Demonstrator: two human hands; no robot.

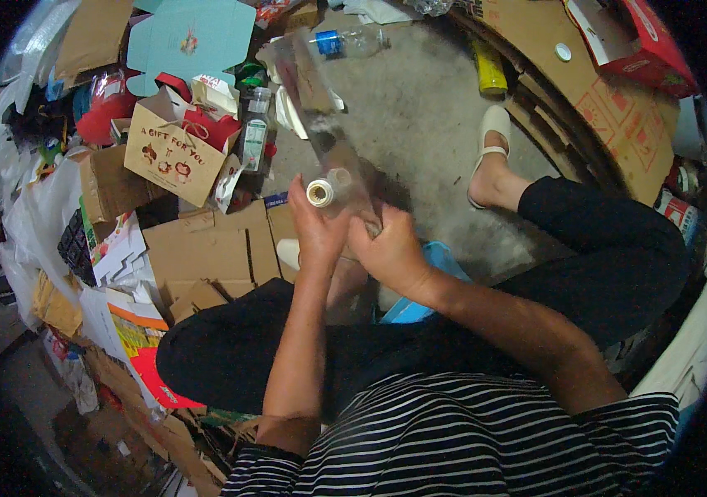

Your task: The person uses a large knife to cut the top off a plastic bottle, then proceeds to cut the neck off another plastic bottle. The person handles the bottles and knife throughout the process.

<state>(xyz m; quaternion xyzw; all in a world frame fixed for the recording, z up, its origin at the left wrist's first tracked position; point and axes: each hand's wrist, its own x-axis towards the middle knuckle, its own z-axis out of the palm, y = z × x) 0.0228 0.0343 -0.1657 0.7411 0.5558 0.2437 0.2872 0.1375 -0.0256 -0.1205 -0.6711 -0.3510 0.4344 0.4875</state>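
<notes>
Between my hands is a long piece of clear plastic [353, 155], blurred, stretching up and away over the floor. A white round ring or spool end [320, 193] with a toothed dark centre sits at its near end, against my left hand [322, 227], whose fingers and thumb close around it. On the right, my right hand [387, 248] pinches the near edge of the clear plastic between thumb and fingers. Below my right wrist lies a blue plastic object [412, 309], partly hidden by the arm and the trousers.
Flattened cardboard [204, 248], a printed gift box [170, 152], a small clear bottle with a green label [255, 140] and a light-blue carton [188, 40] lie left. A clear bottle with a blue label [350, 42] lies ahead; a yellow tube [489, 71] and stacked cardboard [608, 93] are right.
</notes>
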